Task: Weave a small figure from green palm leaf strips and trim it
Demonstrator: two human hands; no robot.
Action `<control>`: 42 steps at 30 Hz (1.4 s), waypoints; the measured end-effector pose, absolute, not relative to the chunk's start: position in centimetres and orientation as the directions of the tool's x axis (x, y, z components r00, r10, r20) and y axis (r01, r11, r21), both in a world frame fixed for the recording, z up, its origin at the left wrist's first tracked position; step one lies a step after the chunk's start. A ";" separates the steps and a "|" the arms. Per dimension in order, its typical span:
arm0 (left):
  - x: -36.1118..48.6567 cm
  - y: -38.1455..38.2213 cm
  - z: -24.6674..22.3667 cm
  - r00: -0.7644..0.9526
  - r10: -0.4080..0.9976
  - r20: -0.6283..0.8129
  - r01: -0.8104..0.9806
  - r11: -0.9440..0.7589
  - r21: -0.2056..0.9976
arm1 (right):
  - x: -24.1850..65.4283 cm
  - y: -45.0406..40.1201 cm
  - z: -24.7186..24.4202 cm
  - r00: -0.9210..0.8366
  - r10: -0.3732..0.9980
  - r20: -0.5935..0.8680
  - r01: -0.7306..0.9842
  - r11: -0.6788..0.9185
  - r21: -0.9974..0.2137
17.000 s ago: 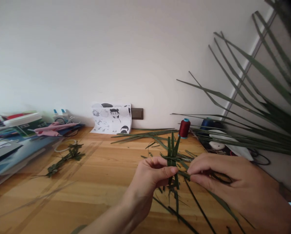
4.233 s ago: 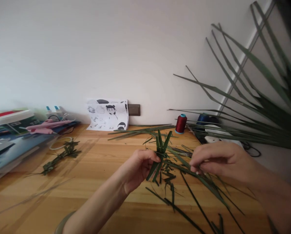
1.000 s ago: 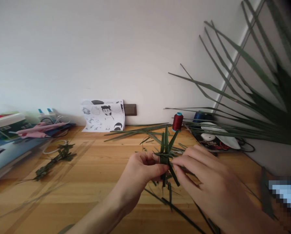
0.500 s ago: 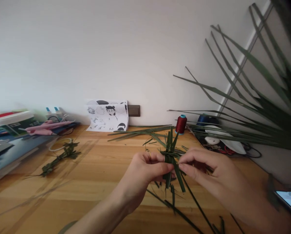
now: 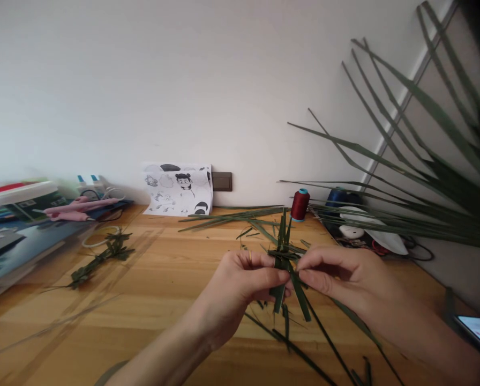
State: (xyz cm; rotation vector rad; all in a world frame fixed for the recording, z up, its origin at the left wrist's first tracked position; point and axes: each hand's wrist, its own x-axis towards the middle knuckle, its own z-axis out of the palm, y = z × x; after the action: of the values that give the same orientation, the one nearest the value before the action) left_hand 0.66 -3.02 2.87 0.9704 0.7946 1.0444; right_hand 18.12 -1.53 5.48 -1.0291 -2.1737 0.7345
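Observation:
Thumb and fingers of my left hand (image 5: pixel 242 279) are closed on a woven palm-leaf piece (image 5: pixel 282 260), held just above the wooden table. Its narrow green strips stick out upward and downward from a knotted middle. My right hand (image 5: pixel 346 276) pinches at the right side of the piece, where a leaf strip seems to lie between thumb and forefinger; the fingertips partly hide it. A long leaf strip (image 5: pixel 362 324) trails below my right hand toward the front edge. On the left of the table lies another woven leaf figure (image 5: pixel 101 258).
A dark red thread spool (image 5: pixel 300 205) stands behind my hands. Loose leaf strips (image 5: pixel 224 217) lie near a printed sheet (image 5: pixel 178 190) against the wall. Large palm fronds (image 5: pixel 436 177) reach in from the right. A pink glue gun (image 5: pixel 77 209) lies at left, a phone (image 5: pixel 475 329) at right.
The lower strip ends have swung slightly to the right, and a long strip now shows below my right hand. Both hands keep their grip in nearly the same place.

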 end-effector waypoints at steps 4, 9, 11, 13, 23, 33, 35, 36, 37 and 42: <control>0.7 -3.2 2.9 0.306 0.946 -0.106 -0.342 0.213 0.915 | 18.1 -1.4 5.5 -0.514 0.802 0.305 0.463 0.559 -0.688; 0.7 -3.2 3.0 0.254 0.960 -0.119 -0.310 0.198 0.930 | 18.1 -1.4 5.4 -0.490 0.811 0.318 0.471 0.554 -0.687; 0.7 -3.1 3.0 0.236 0.965 -0.114 -0.304 0.185 0.935 | 18.1 -1.5 5.2 -0.464 0.819 0.338 0.489 0.555 -0.673; 0.7 -3.0 2.9 0.227 0.968 -0.112 -0.282 0.175 0.943 | 18.0 -1.7 5.1 -0.432 0.830 0.353 0.527 0.550 -0.648; 1.0 -3.1 2.9 0.215 0.973 -0.079 -0.244 0.132 0.961 | 17.7 -2.4 5.1 -0.402 0.728 0.556 0.581 0.672 -0.459; 0.9 -3.0 2.7 0.242 0.968 -0.060 -0.212 0.113 0.971 | 17.6 -2.9 5.2 -0.447 0.613 0.652 0.580 0.753 -0.310; 0.8 -3.0 2.8 0.238 0.969 -0.066 -0.203 0.116 0.972 | 17.5 -3.0 5.1 -0.446 0.610 0.655 0.582 0.753 -0.305; 0.8 -3.0 2.8 0.235 0.969 -0.070 -0.201 0.119 0.972 | 17.5 -3.0 5.1 -0.446 0.606 0.658 0.582 0.755 -0.301; 0.8 -3.1 2.9 0.231 0.970 -0.073 -0.201 0.121 0.972 | 17.5 -3.0 5.1 -0.449 0.605 0.658 0.582 0.756 -0.298; 0.8 -3.1 2.9 0.240 0.968 -0.065 -0.202 0.116 0.972 | 17.5 -3.0 5.3 -0.463 0.628 0.625 0.579 0.749 -0.323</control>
State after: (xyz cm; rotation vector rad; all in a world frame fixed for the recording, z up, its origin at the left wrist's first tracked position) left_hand 0.83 -3.06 2.92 1.0874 0.9248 1.0672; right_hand 17.49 -2.97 5.26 -0.9016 -2.1836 0.0827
